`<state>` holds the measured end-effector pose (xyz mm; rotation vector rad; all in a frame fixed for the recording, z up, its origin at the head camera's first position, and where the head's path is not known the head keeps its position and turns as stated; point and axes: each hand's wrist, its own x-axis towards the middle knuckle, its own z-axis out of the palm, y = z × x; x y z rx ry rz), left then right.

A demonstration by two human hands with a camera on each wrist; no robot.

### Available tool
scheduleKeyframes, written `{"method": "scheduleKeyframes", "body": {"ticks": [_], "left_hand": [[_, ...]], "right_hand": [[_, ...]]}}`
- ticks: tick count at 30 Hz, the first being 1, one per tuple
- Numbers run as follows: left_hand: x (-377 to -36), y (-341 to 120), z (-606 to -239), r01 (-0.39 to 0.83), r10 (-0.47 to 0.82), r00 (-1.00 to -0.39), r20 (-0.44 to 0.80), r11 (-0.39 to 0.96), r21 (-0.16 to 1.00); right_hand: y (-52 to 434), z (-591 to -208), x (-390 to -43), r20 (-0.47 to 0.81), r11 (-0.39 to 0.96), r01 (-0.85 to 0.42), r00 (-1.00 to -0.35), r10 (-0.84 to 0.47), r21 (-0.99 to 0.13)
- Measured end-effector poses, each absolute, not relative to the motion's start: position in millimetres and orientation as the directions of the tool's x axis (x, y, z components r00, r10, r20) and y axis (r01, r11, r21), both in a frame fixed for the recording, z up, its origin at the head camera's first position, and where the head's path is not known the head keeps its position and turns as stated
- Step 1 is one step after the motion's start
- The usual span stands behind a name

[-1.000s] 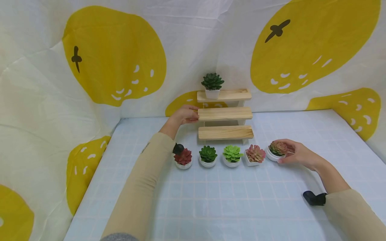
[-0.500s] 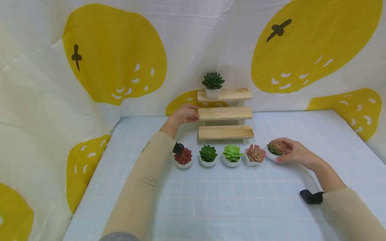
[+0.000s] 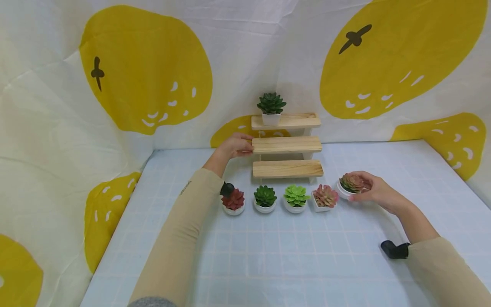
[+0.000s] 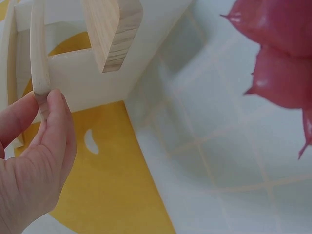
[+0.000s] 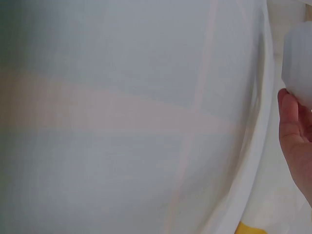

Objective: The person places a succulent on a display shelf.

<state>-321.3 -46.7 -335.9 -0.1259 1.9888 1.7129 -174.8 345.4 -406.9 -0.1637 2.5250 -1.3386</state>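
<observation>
At the back of the table stands a three-step wooden shelf (image 3: 287,145). My left hand (image 3: 235,146) pinches the left end of its middle board (image 4: 40,53) between thumb and fingers. To the right of the shelf, my right hand (image 3: 379,194) grips a round white pot with a reddish-green succulent (image 3: 351,183), fingers and thumb around its right side. In the right wrist view only the white pot (image 5: 298,63) shows, at the right edge above the fingers. A dark green succulent in a square white pot (image 3: 270,107) sits on the left of the top board.
Several potted succulents line up before the shelf: a dark red one (image 3: 233,201) close by my left sleeve, a green one (image 3: 265,198), a bright green one (image 3: 296,197) and a pink one (image 3: 325,197). A fabric backdrop (image 3: 245,51) with yellow shapes hangs behind.
My right hand has shifted slightly back and left with the reddish-green succulent, which now sits a little farther from me. The left hand keeps its hold on the middle board.
</observation>
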Motion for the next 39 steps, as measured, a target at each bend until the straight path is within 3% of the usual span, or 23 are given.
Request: {"method": "scheduleKeyframes", "body": {"ticks": [11, 23, 39], "left_hand": [[-335.1, -49.7, -350.7, -0.366, 0.258, -0.876, -0.408, 0.197, 0.909], [-322.4, -48.3, -332.9, -0.415, 0.263, -0.85, -0.456, 0.199, 0.888], [-319.9, -47.4, -333.5, -0.398, 0.247, -0.864, -0.438, 0.199, 0.896]], "right_hand": [[345.4, -395.2, -178.4, -0.201, 0.569, 0.053, -0.959, -0.201, -0.821], [345.9, -377.8, -183.7, -0.215, 0.548, 0.077, -0.958, -0.192, -0.833], [340.6, -355.5, -194.4, -0.195, 0.501, 0.083, -0.965, -0.174, -0.861]]}}
